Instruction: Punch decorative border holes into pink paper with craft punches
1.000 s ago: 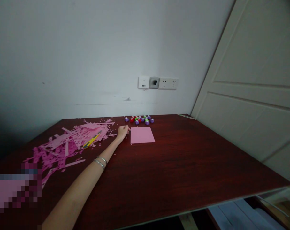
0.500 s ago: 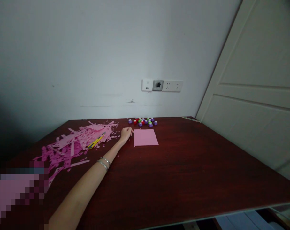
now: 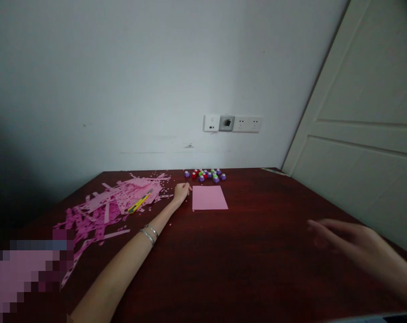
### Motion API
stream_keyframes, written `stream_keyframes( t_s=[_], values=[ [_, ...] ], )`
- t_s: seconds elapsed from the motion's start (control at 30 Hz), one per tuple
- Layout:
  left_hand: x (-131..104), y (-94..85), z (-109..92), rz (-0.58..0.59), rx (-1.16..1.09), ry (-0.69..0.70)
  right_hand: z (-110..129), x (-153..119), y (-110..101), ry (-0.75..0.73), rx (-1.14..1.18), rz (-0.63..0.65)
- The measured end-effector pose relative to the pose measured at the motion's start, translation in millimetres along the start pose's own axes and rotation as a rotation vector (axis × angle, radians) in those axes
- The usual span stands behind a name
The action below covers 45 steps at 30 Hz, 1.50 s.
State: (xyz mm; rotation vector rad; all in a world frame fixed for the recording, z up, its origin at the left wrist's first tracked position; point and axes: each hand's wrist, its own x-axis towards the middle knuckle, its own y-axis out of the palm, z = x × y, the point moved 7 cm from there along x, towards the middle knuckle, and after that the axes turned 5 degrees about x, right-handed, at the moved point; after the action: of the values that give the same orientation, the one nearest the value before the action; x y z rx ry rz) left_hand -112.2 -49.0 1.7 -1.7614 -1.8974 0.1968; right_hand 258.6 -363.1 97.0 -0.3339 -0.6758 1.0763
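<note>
My left hand [image 3: 182,191] rests on the table with its fingers curled, at the left edge of a square pink sheet of paper [image 3: 209,198]. Its fingertips are close to the upper left corner; whether they touch the sheet I cannot tell. Nothing shows in this hand. Silver bracelets circle my left forearm. Over the right side of the table, my right hand [image 3: 341,237] is blurred by motion, its fingers loosely stretched and apart from the paper, with no object visible in it. Behind the sheet sit several small purple, red and green pieces with eye-like white tops [image 3: 205,175].
A heap of pink paper scraps [image 3: 119,199] spreads over the left of the dark red table [image 3: 250,264], with a yellow utility knife [image 3: 140,201] on it. Wall sockets [image 3: 246,124] are behind the table, and a white panelled door [image 3: 368,112] borders its right side.
My right hand has come into view from the right. My left hand stays beside the paper. The whole view has shifted slightly, so things appear a little further right and lower.
</note>
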Motion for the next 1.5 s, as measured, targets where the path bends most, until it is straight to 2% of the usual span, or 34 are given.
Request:
stream_keyframes(
  t_s=[0.03,0.13,0.23,0.33,0.47,0.6,0.7,0.83,1.27,1.4,1.5],
  values=[
    [0.0,-0.3,0.0,-0.001,-0.003,0.0,7.9,22.3,19.6,-0.022,-0.101,0.121],
    [0.6,-0.3,1.2,-0.006,-0.006,-0.001,24.9,83.6,73.9,-0.14,-0.169,0.194],
    [1.8,0.6,3.3,-0.009,0.001,0.0,16.0,127.7,133.8,-0.16,-0.149,0.204],
    [2.1,0.9,4.5,-0.012,0.01,0.005,2.3,157.1,186.7,-0.213,-0.144,0.222],
    [-0.3,0.0,2.9,-0.014,0.026,0.013,-9.7,190.6,225.2,-0.242,-0.142,0.125],
    [-4.5,-0.1,-1.7,-0.001,0.048,0.026,-15.2,216.2,253.1,-0.241,-0.121,0.115],
    [-7.3,0.5,-3.9,0.017,0.068,0.024,-17.6,227.8,268.6,-0.247,-0.093,0.113],
    [-9.3,0.8,-4.6,0.027,0.066,0.019,-21.0,235.3,279.3,-0.227,-0.083,0.1],
    [-9.0,-2.6,-4.0,0.002,0.0,0.0,-24.4,238.1,284.5,-0.206,-0.168,0.117],
    [-11.5,-3.9,-10.9,-0.021,0.104,0.036,-24.2,237.8,284.6,-0.19,-0.209,0.131],
    [-16.0,-0.7,-25.3,0.005,0.304,0.171,-23.3,237.6,284.2,-0.184,-0.23,0.131]
  ],
)
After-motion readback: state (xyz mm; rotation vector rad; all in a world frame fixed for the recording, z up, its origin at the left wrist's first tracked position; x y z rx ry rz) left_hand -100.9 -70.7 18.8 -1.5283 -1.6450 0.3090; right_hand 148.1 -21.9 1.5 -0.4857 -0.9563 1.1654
